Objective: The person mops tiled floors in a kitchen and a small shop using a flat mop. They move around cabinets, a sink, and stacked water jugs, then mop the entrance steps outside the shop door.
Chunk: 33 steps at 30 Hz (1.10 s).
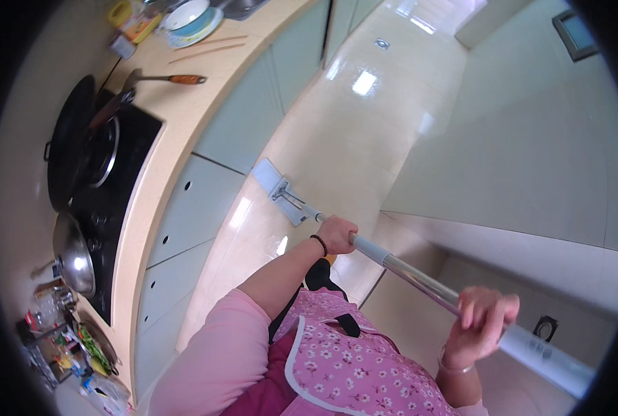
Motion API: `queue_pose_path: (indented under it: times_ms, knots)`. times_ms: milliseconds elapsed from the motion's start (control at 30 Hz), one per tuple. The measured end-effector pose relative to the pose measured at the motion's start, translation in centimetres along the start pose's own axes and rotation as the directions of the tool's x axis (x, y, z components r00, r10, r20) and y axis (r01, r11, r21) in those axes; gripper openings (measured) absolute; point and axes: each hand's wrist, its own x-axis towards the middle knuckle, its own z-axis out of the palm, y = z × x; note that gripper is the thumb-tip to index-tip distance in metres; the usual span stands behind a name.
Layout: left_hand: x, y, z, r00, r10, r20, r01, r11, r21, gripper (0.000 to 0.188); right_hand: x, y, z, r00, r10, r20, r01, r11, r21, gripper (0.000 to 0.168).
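A flat mop's metal pole point(418, 278) slants across the lower middle of the view. My left hand point(338, 235) is closed around its lower part, near a pale grey sleeve on the pole. Higher on the pole, my right hand point(483, 320) grips the metal tube just before its thick white upper end. The flat mop head point(278, 190), with a light blue-white pad, lies on the glossy tiled floor point(366, 135) beside the base of the cabinets.
Pale green cabinets point(241, 114) line the left, under a counter point(220, 60) with a spatula point(184, 79), chopsticks point(207, 52) and stacked bowls point(187, 18). A wok point(70, 145) and a steel pan point(75, 255) stand on the black stove point(132, 151). A pale wall point(522, 151) bounds the right side.
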Motion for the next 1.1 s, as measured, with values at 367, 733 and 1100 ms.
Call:
queue_pose_path:
  times_ms: [367,733,1100]
  knots:
    - [4.3,-4.2,-4.2,0.927,-0.076,-0.368,0.035,0.993,-0.116,0.006,-1.1,3.0,8.2,0.908,-0.217,0.358,0.242,0.97,-0.026,0.022]
    - [-9.4,-3.1,-7.0,0.819,-0.242,-0.52,0.141,0.964,-0.226,0.009,-0.1,-1.9,15.9,0.836,-0.149,0.528,0.028,0.973,0.23,0.018]
    - [-28.8,-10.3,2.3,0.774,-0.533,-0.341,0.529,0.841,-0.115,0.021,-9.9,7.4,17.7,0.799,0.36,0.482,-0.507,0.835,0.216,0.018]
